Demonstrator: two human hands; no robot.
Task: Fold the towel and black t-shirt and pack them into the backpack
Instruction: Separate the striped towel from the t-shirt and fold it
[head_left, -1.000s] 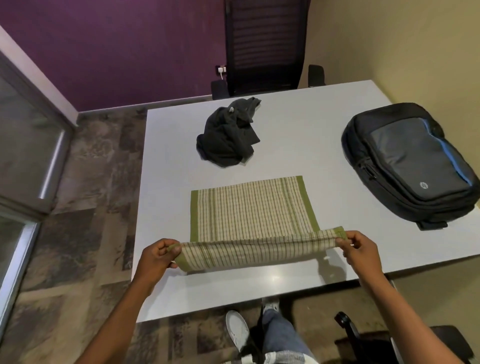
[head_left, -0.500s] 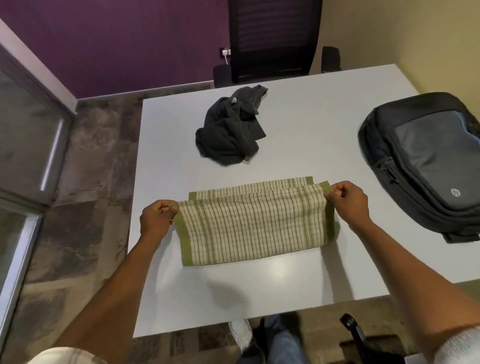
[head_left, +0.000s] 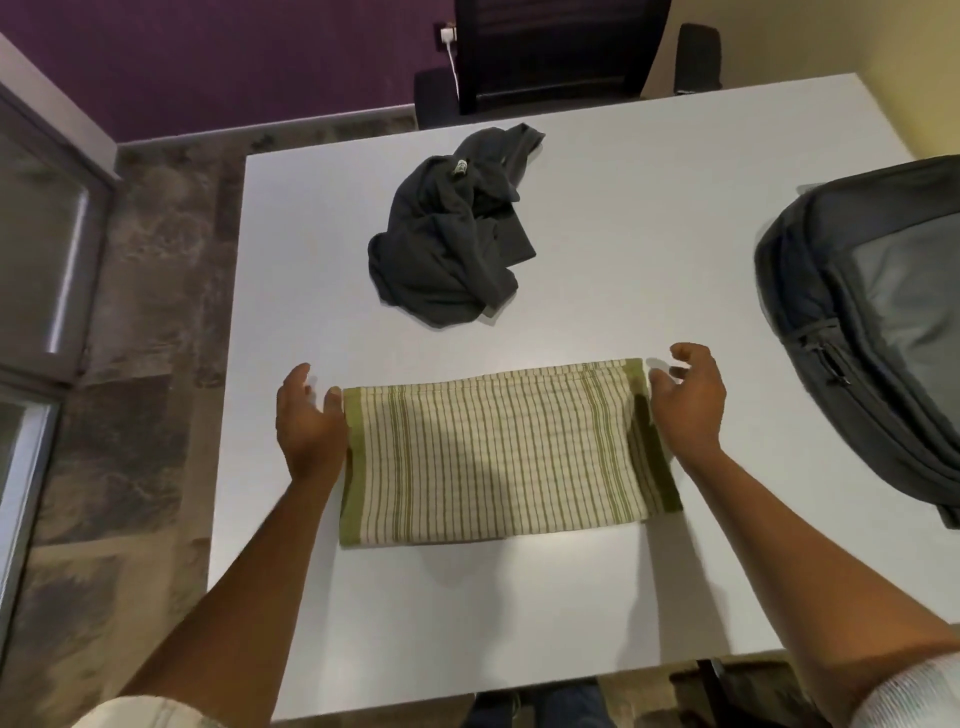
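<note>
A green-and-cream striped towel (head_left: 498, 452) lies folded in half on the white table (head_left: 623, 218), near its front edge. My left hand (head_left: 309, 423) hovers at the towel's left end with relaxed fingers, holding nothing. My right hand (head_left: 688, 397) hovers at the right end, fingers spread and loosely bent, also holding nothing. The black t-shirt (head_left: 457, 228) sits crumpled in a heap farther back on the table. A dark grey backpack (head_left: 878, 332) lies flat at the right edge, partly cut off by the frame.
A black office chair (head_left: 561, 52) stands behind the table's far edge. A white charger with a cable (head_left: 449, 44) is plugged in at the purple wall. A glass door frame (head_left: 57, 260) runs along the left over patterned floor.
Both hands carried the towel's near edge over to its far edge, folding it in half, then let go of the corners and opened.
</note>
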